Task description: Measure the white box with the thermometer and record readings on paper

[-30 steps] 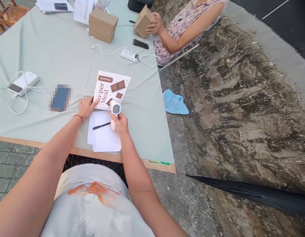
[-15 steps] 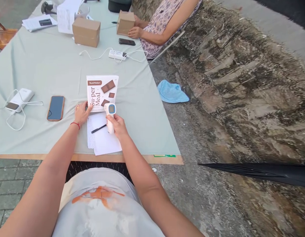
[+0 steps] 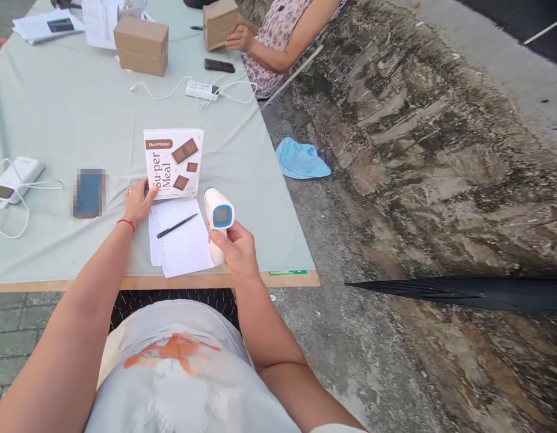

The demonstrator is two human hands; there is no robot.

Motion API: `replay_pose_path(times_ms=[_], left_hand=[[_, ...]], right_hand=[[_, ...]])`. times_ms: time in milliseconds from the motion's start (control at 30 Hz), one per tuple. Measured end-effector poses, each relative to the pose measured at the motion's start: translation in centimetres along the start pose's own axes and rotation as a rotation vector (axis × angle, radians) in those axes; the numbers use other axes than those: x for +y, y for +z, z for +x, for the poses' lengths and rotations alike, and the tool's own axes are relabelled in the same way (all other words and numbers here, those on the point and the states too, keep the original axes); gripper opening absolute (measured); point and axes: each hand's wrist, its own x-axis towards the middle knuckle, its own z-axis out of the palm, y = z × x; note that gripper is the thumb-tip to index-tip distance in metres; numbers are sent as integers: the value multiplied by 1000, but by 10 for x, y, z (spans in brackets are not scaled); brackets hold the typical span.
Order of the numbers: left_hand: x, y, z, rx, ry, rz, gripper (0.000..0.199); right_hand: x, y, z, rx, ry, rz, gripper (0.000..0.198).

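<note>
A white box printed "Su-per Meal" with brown chocolate pieces stands upright on the table. My left hand grips its lower left edge, thumb on the front face and the other fingers at the side, partly hidden. In my right hand is a white infrared thermometer, held by its handle with the blue-rimmed display facing me. Between my forearms, sheets of paper lie in front of the box, with a black pen on top.
Left on the table are a phone and a white power bank with cable. Farther back are a cardboard box, another power bank and a dark phone. A co-worker's hand holds a second carton.
My right hand has moved right and toward me with the thermometer, away from the box and off the pen. My left hand stays at the box. The view has shifted slightly.
</note>
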Motion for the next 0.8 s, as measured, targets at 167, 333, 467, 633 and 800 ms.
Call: replay_pose_path(times_ms=[167, 333, 467, 633, 800], left_hand=[[2, -2, -3, -23, 33, -28, 59], [-7, -7, -7, -98, 149, -65, 62], [-13, -8, -12, -162, 192, -55, 69], [-9, -14, -40, -254, 223, 108, 69], [-8, -37, -111, -325, 310, 206, 57]], right_hand=[[42, -39, 9, 112, 4, -494, 58], [74, -82, 17, 52, 4, -1015, 46], [70, -72, 25, -4, -270, -1111, 42], [61, -6, 46, -310, -439, -1170, 35], [63, 11, 54, -403, -290, -1324, 27]])
